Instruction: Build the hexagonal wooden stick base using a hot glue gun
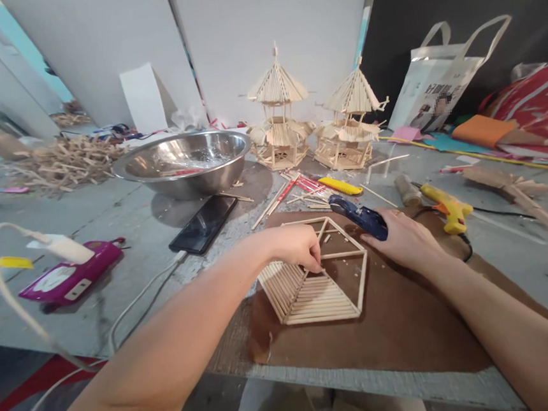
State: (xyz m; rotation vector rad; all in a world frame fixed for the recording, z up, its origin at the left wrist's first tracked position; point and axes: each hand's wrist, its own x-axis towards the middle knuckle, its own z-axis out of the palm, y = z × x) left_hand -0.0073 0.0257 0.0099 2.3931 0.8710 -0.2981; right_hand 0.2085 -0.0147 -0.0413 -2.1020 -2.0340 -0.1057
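Note:
A flat six-sided frame of thin wooden sticks lies on a brown board. Rows of sticks fill its lower and left sections, while the right and upper sections show bare board. My left hand is closed in a pinch over the frame's middle, fingertips at the top of the lower row; whatever they pinch is too small to make out. Past the frame's upper right, my right hand is wrapped round a dark blue hand tool, its exact kind unclear. Small stick bits lie inside the frame.
Behind stand two stick-built pagoda models and a steel bowl. A yellow cutter knife, a phone, a yellow glue gun and a purple power strip with cables surround the brown board. A stick pile lies left.

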